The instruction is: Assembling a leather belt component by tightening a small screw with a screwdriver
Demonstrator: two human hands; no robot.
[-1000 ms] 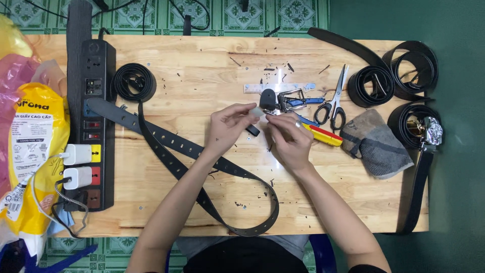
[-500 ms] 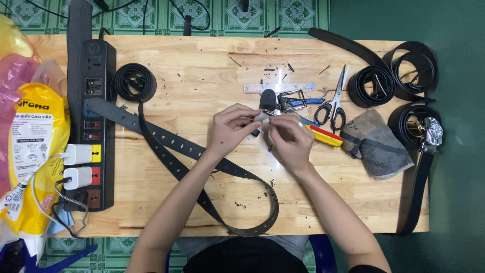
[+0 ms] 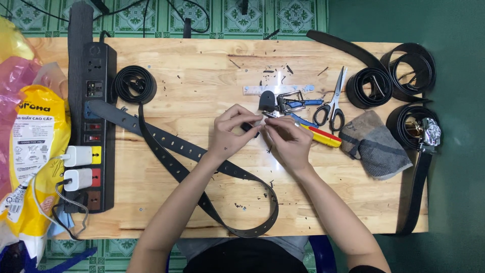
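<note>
Both hands drew together: left hand [image 3: 230, 132] pinches the small dark belt end [image 3: 250, 127], right hand [image 3: 288, 141] fingertips pressed on it from the right, strap running sideways.

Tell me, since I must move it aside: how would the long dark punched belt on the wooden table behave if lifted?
The long dark punched leather belt looks floppy: it lies curved in a loop on the wooden table. It would probably sag and trail; lying flat, it seems unlikely to roll.
</note>
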